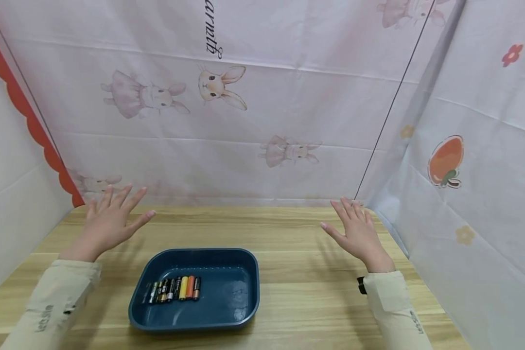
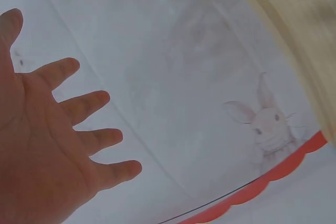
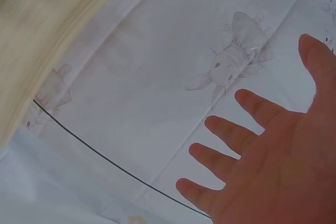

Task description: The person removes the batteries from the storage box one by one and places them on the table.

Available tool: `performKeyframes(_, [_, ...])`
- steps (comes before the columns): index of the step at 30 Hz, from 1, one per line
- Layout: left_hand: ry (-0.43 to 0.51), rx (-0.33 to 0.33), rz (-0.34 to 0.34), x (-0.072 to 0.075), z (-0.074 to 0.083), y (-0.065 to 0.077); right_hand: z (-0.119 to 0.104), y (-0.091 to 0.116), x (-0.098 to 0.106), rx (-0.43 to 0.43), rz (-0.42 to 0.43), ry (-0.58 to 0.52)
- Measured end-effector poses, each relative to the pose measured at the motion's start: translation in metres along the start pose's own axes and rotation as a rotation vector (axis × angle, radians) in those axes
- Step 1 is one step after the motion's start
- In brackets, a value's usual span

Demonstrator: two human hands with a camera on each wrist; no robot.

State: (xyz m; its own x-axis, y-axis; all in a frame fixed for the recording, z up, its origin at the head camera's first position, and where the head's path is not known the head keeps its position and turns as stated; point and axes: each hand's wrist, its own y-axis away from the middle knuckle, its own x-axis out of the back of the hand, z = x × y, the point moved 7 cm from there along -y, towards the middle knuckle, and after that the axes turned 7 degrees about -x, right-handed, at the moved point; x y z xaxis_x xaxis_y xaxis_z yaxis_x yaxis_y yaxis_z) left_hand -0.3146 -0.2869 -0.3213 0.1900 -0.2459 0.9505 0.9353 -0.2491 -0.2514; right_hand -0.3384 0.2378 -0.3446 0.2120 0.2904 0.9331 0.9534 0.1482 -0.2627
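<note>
A dark blue tray (image 1: pixel 220 311) stands on the wooden table, left of the middle in the head view. Several batteries (image 1: pixel 183 288) lie side by side in its left half, among them a yellow one and an orange one. My left hand (image 1: pixel 109 226) is held above the table, beyond the tray's left side, fingers spread and holding nothing. Off to the right of the tray hovers my right hand (image 1: pixel 356 236), likewise spread and holding nothing. Both wrist views show the left palm (image 2: pixel 42 140) and the right palm (image 3: pixel 278 171) bare, with the fingers apart.
The wooden table (image 1: pixel 297 291) reaches back to a cloth wall (image 1: pixel 245 170) printed with rabbits. Cloth panels also rise at the left (image 1: pixel 13 194) and at the right (image 1: pixel 485 209). A black band (image 1: pixel 361 285) shows at the right wrist.
</note>
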Motion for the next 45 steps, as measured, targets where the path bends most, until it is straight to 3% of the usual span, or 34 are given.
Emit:
performKeyframes(17, [-0.066, -0.103, -0.024, 0.027, 0.047, 0.007, -0.026, 0.009, 0.014, 0.119, 0.072, -0.028])
performKeyframes(25, [-0.084, -0.175, 0.046, 0.035, 0.064, 0.016, -0.042, 0.014, 0.018, 0.18, 0.113, -0.048])
performKeyframes(34, [-0.074, -0.216, 0.103, 0.04, 0.073, 0.025, -0.054, 0.018, 0.016, 0.222, 0.12, -0.081])
performKeyframes(45, [-0.056, -0.216, 0.075, 0.031, 0.073, 0.031, -0.067, 0.026, 0.011, 0.252, 0.096, -0.105])
